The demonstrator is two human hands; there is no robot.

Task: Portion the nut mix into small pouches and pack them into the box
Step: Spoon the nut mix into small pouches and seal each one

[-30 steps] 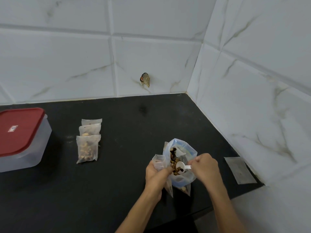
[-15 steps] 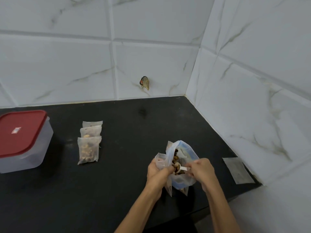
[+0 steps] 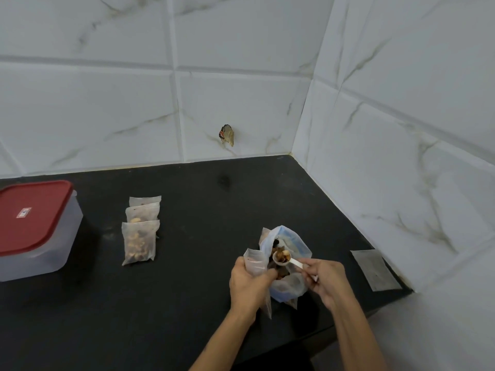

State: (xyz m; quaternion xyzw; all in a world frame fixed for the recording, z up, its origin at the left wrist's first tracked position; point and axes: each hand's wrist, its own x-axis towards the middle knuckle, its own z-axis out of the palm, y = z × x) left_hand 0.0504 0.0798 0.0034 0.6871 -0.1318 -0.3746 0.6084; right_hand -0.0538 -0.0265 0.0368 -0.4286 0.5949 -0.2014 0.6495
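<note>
While right hand (image 3: 322, 279) pinches a heaped scoop (image 3: 281, 256) over the bag (image 3: 290, 286) and left hand (image 3: 250, 282) clamps the pouch (image 3: 256, 259) beside it on the desk (image 3: 187, 290), nuts may spill if the narrow mouth sags.

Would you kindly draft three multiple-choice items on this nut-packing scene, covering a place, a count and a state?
1. Where does the flat empty pouch lie?
A. on the box lid
B. on the counter by the right wall
C. under the filled pouches

2. How many filled pouches lie in the overlapping row?
A. one
B. three
C. five

3. What is the state of the white scoop?
A. loaded with nuts
B. empty
C. lying on the counter

Answers: 1 B, it rests flat beside the tiled right wall. 2 B, three lie right of the red-lidded box. 3 A, the right hand holds it heaped above the nut bag, while the left hand grips an open pouch.
</note>
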